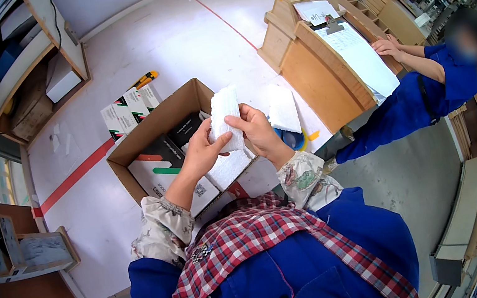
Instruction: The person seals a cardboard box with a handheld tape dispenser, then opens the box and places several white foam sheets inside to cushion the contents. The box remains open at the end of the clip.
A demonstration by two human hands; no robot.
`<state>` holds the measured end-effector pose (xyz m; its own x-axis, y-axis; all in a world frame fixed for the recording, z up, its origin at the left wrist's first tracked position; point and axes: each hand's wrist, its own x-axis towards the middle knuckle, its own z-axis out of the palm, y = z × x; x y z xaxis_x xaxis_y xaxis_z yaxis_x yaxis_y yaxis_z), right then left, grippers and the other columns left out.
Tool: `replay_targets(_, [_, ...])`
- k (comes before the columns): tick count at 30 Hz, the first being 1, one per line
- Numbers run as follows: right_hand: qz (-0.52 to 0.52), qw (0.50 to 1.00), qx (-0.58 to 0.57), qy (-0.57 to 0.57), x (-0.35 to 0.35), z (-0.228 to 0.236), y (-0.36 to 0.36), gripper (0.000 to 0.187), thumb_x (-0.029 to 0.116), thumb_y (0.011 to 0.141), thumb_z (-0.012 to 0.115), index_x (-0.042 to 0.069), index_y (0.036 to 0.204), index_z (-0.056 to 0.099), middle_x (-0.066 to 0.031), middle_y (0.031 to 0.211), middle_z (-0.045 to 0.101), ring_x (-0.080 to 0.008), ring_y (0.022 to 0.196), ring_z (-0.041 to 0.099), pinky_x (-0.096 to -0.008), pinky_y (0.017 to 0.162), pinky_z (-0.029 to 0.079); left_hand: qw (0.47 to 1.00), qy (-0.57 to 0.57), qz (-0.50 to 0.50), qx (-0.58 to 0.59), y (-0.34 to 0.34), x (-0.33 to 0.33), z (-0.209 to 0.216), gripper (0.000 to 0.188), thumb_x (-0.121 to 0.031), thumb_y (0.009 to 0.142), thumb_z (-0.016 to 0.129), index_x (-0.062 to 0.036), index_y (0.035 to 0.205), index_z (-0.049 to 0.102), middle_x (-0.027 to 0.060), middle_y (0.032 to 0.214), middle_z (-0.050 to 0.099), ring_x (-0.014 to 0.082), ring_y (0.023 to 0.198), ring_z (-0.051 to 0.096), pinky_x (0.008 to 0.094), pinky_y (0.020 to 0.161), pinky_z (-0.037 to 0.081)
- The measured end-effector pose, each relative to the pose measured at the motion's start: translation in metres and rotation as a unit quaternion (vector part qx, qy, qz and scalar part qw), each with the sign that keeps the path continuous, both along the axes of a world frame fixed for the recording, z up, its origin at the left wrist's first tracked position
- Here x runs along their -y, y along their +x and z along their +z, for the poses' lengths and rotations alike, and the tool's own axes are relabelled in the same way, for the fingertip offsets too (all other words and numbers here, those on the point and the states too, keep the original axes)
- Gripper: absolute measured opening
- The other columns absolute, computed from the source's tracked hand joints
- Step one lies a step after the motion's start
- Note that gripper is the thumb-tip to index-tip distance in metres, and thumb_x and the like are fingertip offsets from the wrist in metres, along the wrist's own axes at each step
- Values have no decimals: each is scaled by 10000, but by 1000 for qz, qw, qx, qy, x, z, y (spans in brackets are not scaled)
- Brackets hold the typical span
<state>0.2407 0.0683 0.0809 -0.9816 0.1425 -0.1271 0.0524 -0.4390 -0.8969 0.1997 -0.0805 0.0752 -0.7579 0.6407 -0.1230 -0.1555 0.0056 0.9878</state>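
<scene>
Between my two hands is a white foam piece (224, 111), held upright over the right side of an open cardboard box (125, 179). My left hand (202, 152) grips its lower left edge with the thumb across its face. On the other edge, my right hand (261, 131) is closed with its thumb on the foam too. Inside the box lie a white carton (199, 198) with black and green parts, a black carton (185, 126) and another white foam piece (230, 167), partly hidden by my hands.
Small white boxes (126, 112) and a yellow utility knife (146, 78) lie behind the box. To the right, another foam piece (283, 110) rests over a blue tape roll (294, 140). A wooden stand (308, 77) holds a clipboard (355, 53); a person (437, 74) in blue leans there.
</scene>
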Motion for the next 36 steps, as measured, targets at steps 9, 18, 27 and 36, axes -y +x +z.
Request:
replay_targets(9, [74, 984, -33, 158, -19, 5, 3, 330, 30, 789, 594, -19, 1097, 487, -75, 971, 595, -118, 866, 577, -249, 754, 471, 998, 9, -54, 43, 6, 3, -22, 306, -187, 831, 601, -28, 1072, 499, 51, 888, 585, 134, 771, 589, 267, 587, 520])
replay_targets(18, [47, 966, -62, 247, -7, -8, 26, 307, -36, 766, 558, -19, 1066, 497, -83, 920, 599, -100, 836, 565, -225, 710, 457, 990, -18, -41, 131, 11, 1, -36, 268, -216, 862, 552, -9, 1030, 523, 77, 838, 599, 153, 699, 603, 278, 517, 522])
replay_targets(27, [66, 897, -136, 415, 5, -15, 22, 320, -41, 727, 571, 13, 1041, 551, -104, 975, 609, -173, 827, 589, -256, 724, 456, 979, -21, 37, 199, 5, 1, -37, 240, -46, 866, 412, -40, 1086, 508, 89, 974, 580, 169, 792, 605, 289, 551, 535])
replay_targets(36, [114, 813, -213, 529, 7, 3, 23, 529, 57, 666, 698, 39, 1148, 483, -125, 1058, 583, -268, 970, 564, -310, 826, 449, 962, 77, 17, 261, -9, 13, -35, 327, -141, 844, 365, 22, 1095, 497, 137, 952, 590, 228, 818, 609, 338, 713, 523])
